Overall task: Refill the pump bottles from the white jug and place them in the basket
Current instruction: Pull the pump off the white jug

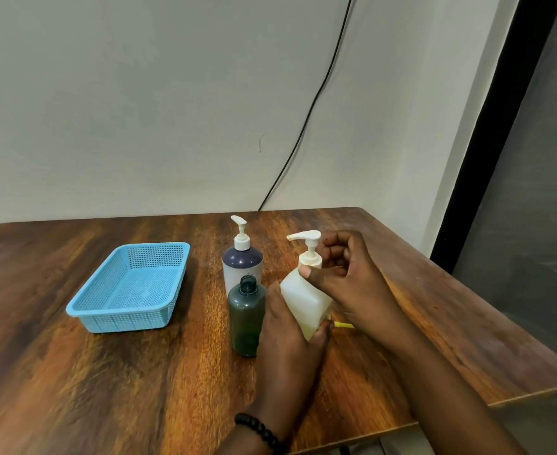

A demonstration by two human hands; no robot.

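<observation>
White pump bottle (305,300) (base hidden) held by left hand (283,336); right hand (346,274) grip pinches its collar.

Both forearms are bare, with no sleeves in view. The left wrist wears a bracelet of round black beads (260,430), strung close together. The left hand (287,336) and right hand (346,274) are bare, without rings or gloves

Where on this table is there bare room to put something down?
Bare wood lies left of and in front of the blue basket, and along the table's right edge. It is crowded mid-table, around the three bottles and both hands.
</observation>
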